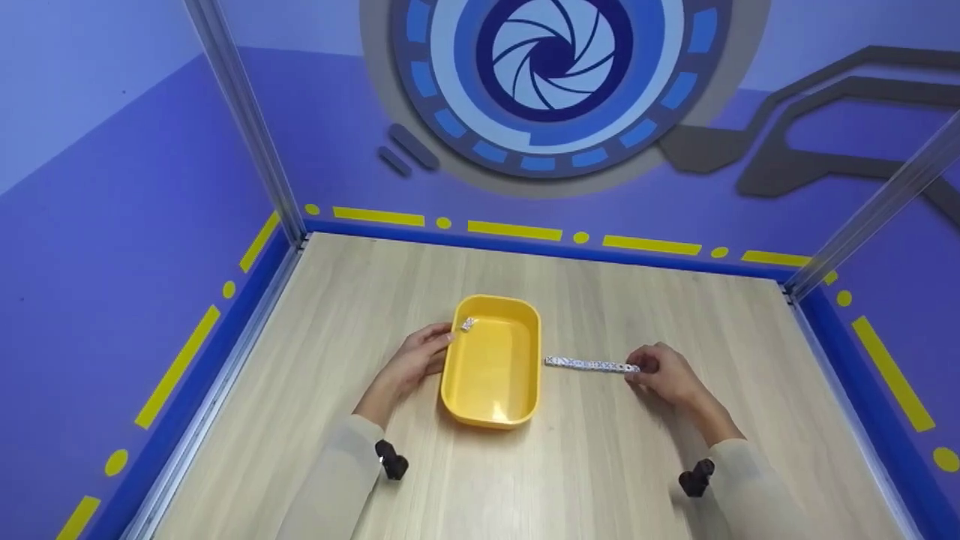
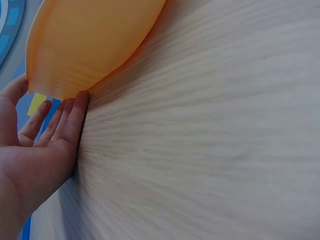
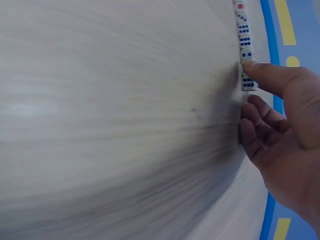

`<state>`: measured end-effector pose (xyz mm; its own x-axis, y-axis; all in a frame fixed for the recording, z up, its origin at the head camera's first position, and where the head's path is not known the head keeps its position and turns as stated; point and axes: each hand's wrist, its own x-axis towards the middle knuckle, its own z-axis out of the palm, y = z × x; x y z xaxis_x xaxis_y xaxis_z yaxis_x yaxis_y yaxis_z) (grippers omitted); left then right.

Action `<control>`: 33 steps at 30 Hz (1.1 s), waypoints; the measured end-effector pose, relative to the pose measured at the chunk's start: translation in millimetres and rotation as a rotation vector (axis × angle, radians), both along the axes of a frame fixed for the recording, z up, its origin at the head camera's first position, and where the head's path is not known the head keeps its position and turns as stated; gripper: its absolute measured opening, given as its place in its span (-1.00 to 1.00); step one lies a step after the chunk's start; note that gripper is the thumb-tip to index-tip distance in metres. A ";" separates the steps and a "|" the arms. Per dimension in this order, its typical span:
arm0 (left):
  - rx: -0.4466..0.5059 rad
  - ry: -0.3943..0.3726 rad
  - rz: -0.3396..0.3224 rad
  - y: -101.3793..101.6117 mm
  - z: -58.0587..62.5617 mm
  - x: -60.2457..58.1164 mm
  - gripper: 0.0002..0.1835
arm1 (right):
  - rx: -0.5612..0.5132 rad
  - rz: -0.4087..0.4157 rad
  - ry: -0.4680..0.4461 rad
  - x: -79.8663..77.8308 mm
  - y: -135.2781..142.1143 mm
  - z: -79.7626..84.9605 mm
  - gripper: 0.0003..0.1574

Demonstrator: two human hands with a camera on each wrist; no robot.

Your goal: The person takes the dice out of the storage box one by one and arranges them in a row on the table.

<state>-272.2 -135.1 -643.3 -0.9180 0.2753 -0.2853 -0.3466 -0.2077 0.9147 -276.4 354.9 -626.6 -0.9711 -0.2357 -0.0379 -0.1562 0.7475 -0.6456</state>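
A yellow plastic bin (image 1: 491, 405) stands on the wooden table, with a few white dice (image 1: 467, 324) against its far left inner side. My left hand (image 1: 411, 365) is at the bin's left wall; in the left wrist view the thumb and extended fingertips (image 2: 82, 95) touch it from outside. Right of the bin runs a straight row of white dice (image 1: 589, 364) laid end to end. At the row's right end, my right hand (image 1: 667, 375) pinches the last dice (image 3: 248, 83) between thumb and curled fingers. Part of that end is hidden by the thumb.
Blue-purple panels (image 1: 330, 150) with yellow markings enclose the back and sides of the table (image 1: 600, 465). Metal posts (image 1: 247, 112) rise at the back corners. A small black device (image 1: 391, 460) sits at the left wrist, another black device (image 1: 697, 478) at the right.
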 end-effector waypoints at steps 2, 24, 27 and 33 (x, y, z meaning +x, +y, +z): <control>-0.005 -0.004 0.004 0.1 -1.1 0.6 -0.45 | 0.006 0.004 0.020 -1.8 -2.5 5.4 -0.72; -0.015 0.007 0.015 2.1 3.0 -3.2 -0.46 | -0.275 0.191 0.126 -49.4 -204.4 48.4 -0.70; -0.012 0.000 0.015 2.8 2.6 -3.5 -0.46 | -0.257 0.219 0.091 -51.5 -226.5 41.2 -0.66; 0.019 0.004 0.009 1.1 0.5 -1.5 -0.43 | -0.194 0.239 0.077 -52.8 -260.2 26.5 -0.59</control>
